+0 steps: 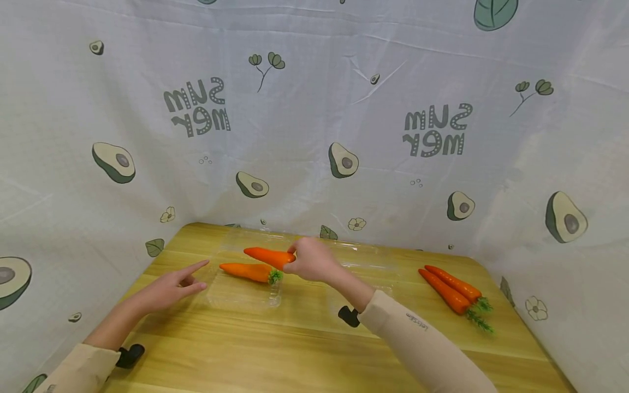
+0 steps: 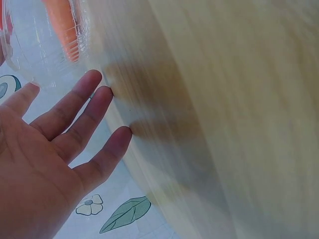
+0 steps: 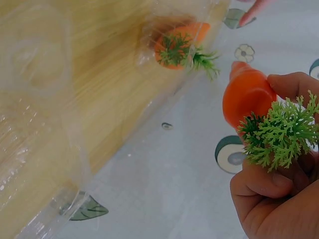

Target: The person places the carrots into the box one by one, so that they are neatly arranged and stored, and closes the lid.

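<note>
The right hand (image 1: pixel 314 261) pinches a carrot (image 1: pixel 265 255) near its leafy end, likely to leave the tip free over the box (image 1: pixel 231 298), where a second carrot (image 1: pixel 245 271) lies. Beside the box, the left hand (image 1: pixel 169 289) is spread, perhaps to guard it. Two more carrots (image 1: pixel 446 291) lie farther right.

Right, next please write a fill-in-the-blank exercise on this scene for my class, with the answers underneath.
The right hand holds a carrot, while the left hand holds ____.
At the right of the table lie ____ carrots.
The held carrot's leafy top is coloured ____.
The mirrored word printed on the backdrop is ____.

Missing words: nothing; two; green; summer.
</note>
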{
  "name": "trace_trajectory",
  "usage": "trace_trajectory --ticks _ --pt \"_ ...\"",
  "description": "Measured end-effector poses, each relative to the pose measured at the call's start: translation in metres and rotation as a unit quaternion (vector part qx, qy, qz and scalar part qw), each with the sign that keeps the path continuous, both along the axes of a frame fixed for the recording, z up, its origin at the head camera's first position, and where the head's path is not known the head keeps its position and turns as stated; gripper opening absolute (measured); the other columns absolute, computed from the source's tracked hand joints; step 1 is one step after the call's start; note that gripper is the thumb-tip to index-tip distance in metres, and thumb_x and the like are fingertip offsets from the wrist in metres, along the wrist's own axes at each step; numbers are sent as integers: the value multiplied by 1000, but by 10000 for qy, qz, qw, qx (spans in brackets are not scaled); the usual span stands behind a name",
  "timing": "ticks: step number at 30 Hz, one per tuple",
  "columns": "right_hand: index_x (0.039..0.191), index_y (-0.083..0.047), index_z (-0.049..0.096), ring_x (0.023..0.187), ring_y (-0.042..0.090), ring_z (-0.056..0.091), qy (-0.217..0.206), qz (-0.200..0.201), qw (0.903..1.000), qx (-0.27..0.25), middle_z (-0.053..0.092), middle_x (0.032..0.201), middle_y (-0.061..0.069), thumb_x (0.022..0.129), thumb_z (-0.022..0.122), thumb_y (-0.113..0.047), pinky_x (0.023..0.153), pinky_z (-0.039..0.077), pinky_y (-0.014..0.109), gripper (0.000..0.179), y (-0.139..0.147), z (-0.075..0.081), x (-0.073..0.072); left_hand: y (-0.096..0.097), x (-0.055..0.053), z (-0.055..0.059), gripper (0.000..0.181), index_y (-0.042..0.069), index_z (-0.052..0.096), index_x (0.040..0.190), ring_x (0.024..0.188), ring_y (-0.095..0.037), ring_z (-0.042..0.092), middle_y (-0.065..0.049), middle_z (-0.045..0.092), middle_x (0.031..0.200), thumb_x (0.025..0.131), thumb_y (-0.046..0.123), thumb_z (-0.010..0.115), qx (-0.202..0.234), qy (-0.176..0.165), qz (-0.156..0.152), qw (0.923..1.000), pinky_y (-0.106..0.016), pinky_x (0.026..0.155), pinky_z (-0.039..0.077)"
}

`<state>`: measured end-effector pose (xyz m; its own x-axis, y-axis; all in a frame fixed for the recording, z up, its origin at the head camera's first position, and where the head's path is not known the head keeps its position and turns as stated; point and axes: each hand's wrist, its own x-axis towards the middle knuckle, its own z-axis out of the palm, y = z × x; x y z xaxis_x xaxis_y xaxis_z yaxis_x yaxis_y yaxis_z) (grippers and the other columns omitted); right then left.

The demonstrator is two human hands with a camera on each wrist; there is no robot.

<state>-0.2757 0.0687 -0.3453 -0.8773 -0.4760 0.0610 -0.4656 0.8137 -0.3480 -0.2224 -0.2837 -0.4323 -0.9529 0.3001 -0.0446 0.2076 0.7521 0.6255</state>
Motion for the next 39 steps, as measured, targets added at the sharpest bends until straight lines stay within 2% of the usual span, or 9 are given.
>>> trace_trajectory --ticks 6,10,15,19,22,28,35,39 --pt "107 -9 77 70 13 59 92 119 9997 202 73 98 1 83 77 -31 62 47 26 32 -13 -3 1 -1 -1 -1 69 12 31 159 95 -19 61 -7 68 111 102 40 59 -8 -7 -7 10000 -38 78 48" --pt "100 -11 77 66 11 56 134 245 9990 338 70 88 -2 84 77 -31 60 44 25 26 -20 -7 2 0 -1 0 70 11 32 159 92 -18 60 -6 68 109 101 40 59 -57 12 16 10000 -38 77 48" --pt "82 -13 72 58 9 43 109 393 9984 380 53 67 -7 82 78 -29 54 33 24 17 -27 -11 5 1 0 1 70 11 32 158 91 -19 59 -7 68 108 101 39 60 -68 -10 21 10000 -38 76 47" --pt "64 -17 57 52 8 33 76 450 9981 415 35 58 -7 81 76 -25 50 25 24 27 -32 -13 7 1 0 0 70 11 31 159 92 -18 59 -6 68 108 101 39 59 -77 7 6 10000 -38 77 47" --pt "60 -19 50 50 8 30 100 428 9978 491 31 56 -8 81 75 -24 49 23 24 33 -36 -14 7 1 0 0 70 11 32 159 93 -19 60 -6 68 108 101 40 59 -80 27 -10 10000 -39 77 48" --pt "59 -19 49 51 8 31 234 501 9960 700 32 56 -8 80 75 -25 48 22 25 34 -44 -17 7 1 0 -1 70 11 31 159 95 -18 61 -6 68 109 101 40 59 -84 19 2 10000 -39 79 49" --pt "67 -17 63 53 9 40 363 563 9933 944 46 57 -8 81 76 -29 47 31 25 23 -54 -20 11 0 0 -2 71 11 32 159 94 -18 61 -6 69 108 101 41 60 -82 56 -13 10000 -40 79 49" --pt "67 -16 64 54 10 41 405 588 9916 1076 48 60 -7 81 76 -29 48 33 26 23 -59 -23 13 0 0 -2 71 10 33 158 95 -19 62 -6 69 108 101 41 60 -76 105 -30 9999 -40 79 49"
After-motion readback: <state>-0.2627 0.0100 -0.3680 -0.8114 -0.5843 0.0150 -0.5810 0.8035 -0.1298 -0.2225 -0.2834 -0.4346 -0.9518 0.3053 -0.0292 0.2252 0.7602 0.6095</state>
